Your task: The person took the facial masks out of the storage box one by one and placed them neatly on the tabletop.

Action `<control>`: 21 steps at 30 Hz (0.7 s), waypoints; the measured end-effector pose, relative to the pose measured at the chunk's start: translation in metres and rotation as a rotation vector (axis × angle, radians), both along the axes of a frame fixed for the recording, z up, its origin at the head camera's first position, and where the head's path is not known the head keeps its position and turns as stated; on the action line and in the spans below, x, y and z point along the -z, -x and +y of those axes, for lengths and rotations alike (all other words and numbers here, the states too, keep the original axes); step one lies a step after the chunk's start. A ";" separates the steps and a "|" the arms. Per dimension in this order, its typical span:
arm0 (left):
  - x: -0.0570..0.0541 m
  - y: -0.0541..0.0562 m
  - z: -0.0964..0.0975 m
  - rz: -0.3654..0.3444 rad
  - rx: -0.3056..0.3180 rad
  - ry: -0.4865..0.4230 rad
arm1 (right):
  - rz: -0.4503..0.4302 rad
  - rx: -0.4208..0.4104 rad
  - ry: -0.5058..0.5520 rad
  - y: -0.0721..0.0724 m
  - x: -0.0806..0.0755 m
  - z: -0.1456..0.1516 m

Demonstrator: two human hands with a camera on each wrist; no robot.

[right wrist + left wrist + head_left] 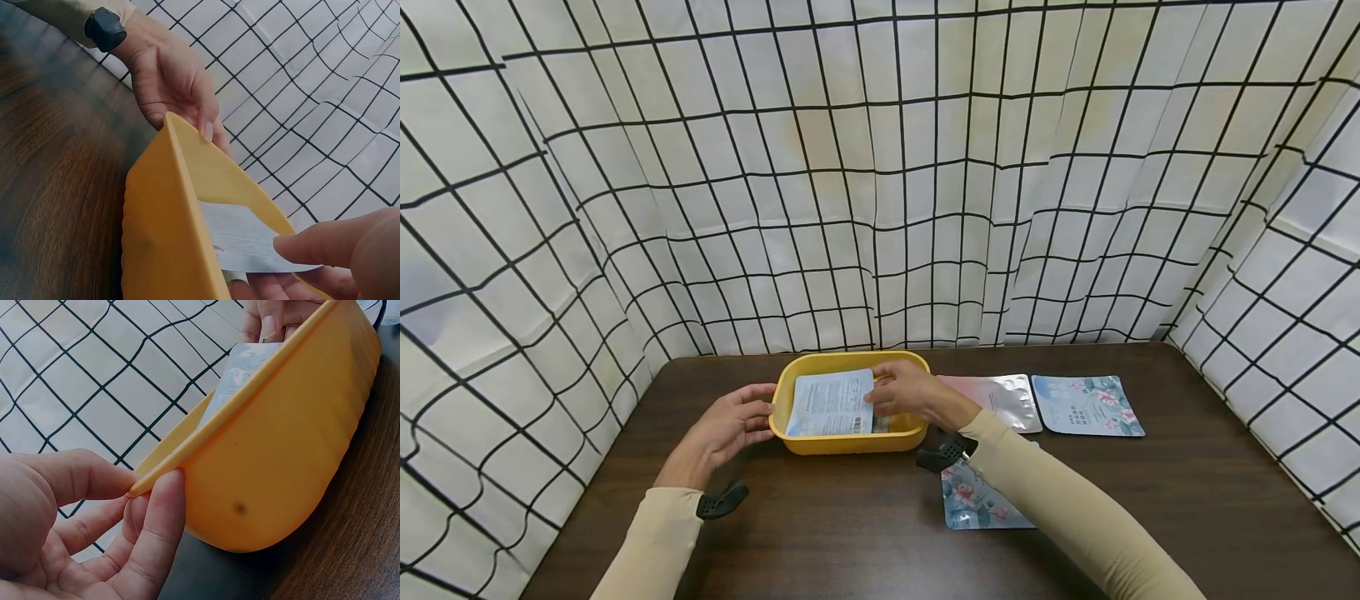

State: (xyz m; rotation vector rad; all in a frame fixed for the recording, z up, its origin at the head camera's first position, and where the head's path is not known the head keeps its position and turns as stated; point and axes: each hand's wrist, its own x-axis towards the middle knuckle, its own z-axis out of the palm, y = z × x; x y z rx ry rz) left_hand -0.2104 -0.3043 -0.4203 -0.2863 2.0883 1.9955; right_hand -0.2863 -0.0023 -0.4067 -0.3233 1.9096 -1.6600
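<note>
A yellow plastic tub (850, 446) stands on the table. My left hand (722, 433) is at its left end, where thumb and fingers pinch the rim (172, 464). Inside the tub lies a light blue face mask packet (831, 404), its printed back facing up. My right hand (910, 392) reaches over the tub's right end and pinches that packet by its right edge, thumb on top and fingers beneath (262, 289). Part of another packet (881, 424) shows under it; the rest is hidden.
Right of the tub lie a pink and silver packet (1011, 400) and a blue floral packet (1086, 406). Another floral packet (981, 500) lies nearer, partly under the right forearm. A white grid-patterned curtain (925, 208) encloses the dark wooden table (820, 533).
</note>
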 end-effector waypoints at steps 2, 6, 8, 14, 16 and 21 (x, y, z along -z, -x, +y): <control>0.000 0.000 0.000 0.000 -0.001 0.000 | -0.006 -0.027 0.008 0.001 0.001 0.000; 0.000 0.000 0.001 -0.006 -0.007 -0.005 | -0.015 -0.056 0.022 0.001 0.001 0.000; -0.001 0.000 0.002 -0.007 -0.006 -0.009 | -0.020 -0.060 0.029 0.001 0.001 0.000; -0.001 0.000 0.003 -0.008 0.008 -0.017 | -0.031 -0.058 0.050 0.001 0.000 -0.003; 0.000 0.001 0.003 -0.011 0.000 -0.015 | -0.028 -0.059 0.042 0.001 0.000 -0.005; -0.001 0.002 0.001 -0.012 -0.002 -0.011 | -0.014 -0.058 0.028 0.002 0.003 -0.008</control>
